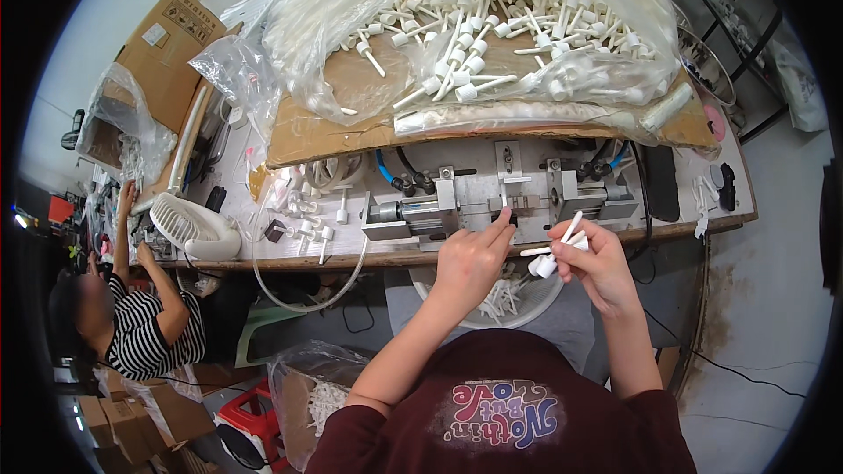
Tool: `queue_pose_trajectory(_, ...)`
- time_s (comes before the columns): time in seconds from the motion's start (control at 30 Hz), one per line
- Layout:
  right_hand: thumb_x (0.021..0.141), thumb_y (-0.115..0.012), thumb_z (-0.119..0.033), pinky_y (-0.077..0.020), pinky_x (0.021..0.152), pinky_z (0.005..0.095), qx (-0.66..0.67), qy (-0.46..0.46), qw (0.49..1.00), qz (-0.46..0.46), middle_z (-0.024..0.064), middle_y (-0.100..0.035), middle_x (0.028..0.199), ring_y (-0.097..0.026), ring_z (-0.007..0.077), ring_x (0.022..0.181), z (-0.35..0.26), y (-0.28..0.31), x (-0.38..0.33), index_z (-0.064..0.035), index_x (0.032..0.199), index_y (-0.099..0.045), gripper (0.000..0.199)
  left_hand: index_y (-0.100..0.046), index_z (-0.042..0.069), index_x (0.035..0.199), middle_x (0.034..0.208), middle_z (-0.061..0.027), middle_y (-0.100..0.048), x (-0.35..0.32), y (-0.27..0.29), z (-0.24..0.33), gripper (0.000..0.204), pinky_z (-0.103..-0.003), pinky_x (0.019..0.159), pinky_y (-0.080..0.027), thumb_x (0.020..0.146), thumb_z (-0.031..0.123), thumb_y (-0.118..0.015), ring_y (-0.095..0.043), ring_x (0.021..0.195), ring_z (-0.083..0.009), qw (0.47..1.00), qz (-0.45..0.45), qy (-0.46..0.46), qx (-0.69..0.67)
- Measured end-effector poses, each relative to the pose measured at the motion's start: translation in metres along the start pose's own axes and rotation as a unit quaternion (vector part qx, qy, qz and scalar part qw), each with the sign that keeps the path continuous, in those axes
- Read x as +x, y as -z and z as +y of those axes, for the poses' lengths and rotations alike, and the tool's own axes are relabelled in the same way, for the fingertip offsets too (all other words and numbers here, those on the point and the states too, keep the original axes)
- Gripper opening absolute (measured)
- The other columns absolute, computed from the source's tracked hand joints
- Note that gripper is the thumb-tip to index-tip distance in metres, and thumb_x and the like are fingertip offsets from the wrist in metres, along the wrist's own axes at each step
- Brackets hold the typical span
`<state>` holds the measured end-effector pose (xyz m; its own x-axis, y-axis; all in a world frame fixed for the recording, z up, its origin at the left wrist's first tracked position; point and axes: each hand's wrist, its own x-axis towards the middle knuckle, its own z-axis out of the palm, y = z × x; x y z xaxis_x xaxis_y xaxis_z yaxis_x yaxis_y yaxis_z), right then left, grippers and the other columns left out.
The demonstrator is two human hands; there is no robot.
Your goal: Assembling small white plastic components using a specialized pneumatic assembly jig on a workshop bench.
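My right hand is closed on several white plastic caps with thin stems, which stick out past its fingertips at different angles. The index finger of my left hand stretches forward to the small metal fixture in the middle of the bench. Its tip touches or nearly touches a small white piece there; the thumb is hidden under the hand. On either side of the fixture, a metal clamp block with a cylinder faces inward: the left block and the right block.
A large clear bag of white stemmed caps lies on a cardboard sheet behind the fixture. Loose caps and a white fan are to the left. Below my hands is a white basket. A co-worker sits far left.
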<state>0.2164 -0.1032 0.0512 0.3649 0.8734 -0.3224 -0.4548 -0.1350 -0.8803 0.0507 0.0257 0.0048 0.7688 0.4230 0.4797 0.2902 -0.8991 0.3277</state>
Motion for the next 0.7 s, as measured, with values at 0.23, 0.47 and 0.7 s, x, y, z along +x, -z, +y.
queue_pose_trajectory(0.23,0.093,-0.068,-0.008,-0.0412,0.049,0.0177,-0.059,0.042,0.997,0.032,0.0002,-0.062,0.074,-0.054,0.0027,0.056,0.008,0.002,0.003,0.0009,0.107,-0.066,0.017,-0.074,0.006,0.103,0.111,-0.0097,-0.072,0.003,0.014,0.005,0.029,-0.030,0.062,-0.053,0.076,0.014,-0.080,-0.068,0.065,-0.0202,0.990,-0.002,0.047,-0.137)
queue_pose_trajectory(0.47,0.099,-0.061,-0.014,-0.0365,0.046,0.0191,-0.078,-0.002,0.997,-0.007,0.0005,-0.061,0.074,-0.049,0.0028,0.051,0.016,-0.011,0.009,0.0024,0.107,-0.065,0.019,-0.070,0.004,0.104,0.092,-0.0068,-0.068,-0.005,0.022,0.020,0.029,-0.032,0.067,-0.055,0.078,0.013,-0.079,-0.068,0.080,-0.0235,0.945,0.021,0.027,-0.327)
queue_pose_trajectory(0.7,0.094,-0.065,-0.005,-0.0505,0.061,0.0211,-0.039,0.059,0.998,0.003,0.0051,-0.065,0.088,-0.061,0.0076,0.068,0.011,-0.007,0.006,0.0030,0.117,-0.060,0.025,-0.070,0.004,0.102,0.103,-0.0077,-0.069,-0.010,0.010,0.008,0.029,-0.031,0.066,-0.054,0.075,0.011,-0.078,-0.067,0.078,-0.0211,0.992,0.064,0.026,-0.108)
